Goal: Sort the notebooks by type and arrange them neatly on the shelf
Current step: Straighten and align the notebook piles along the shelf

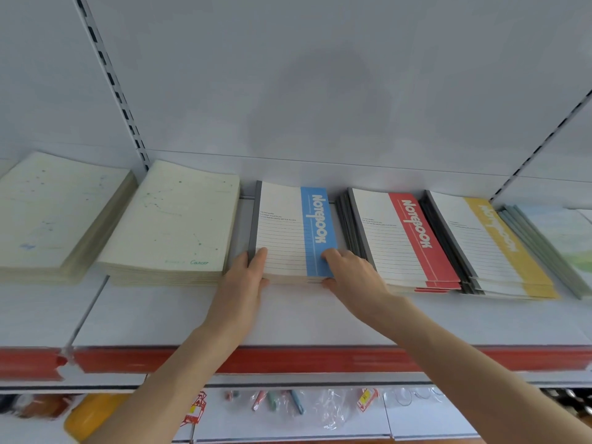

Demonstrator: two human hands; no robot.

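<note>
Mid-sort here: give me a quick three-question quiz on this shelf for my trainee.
1. Multiple choice: the left hand and right hand grip notebooks bearing which stripe? A red, B blue, C yellow.
2. True or false: the red-stripe stack lies directly right of the blue-stripe stack.
3. Fill in: the cream stack beside the blue-stripe stack lies on its ____ side.
Key: 1 B; 2 true; 3 left.

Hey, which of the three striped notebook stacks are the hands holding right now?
The blue-striped stack, left of the red-striped stack and the yellow-striped stack. The left hand grips its near left corner, the right hand its near right corner.
</note>
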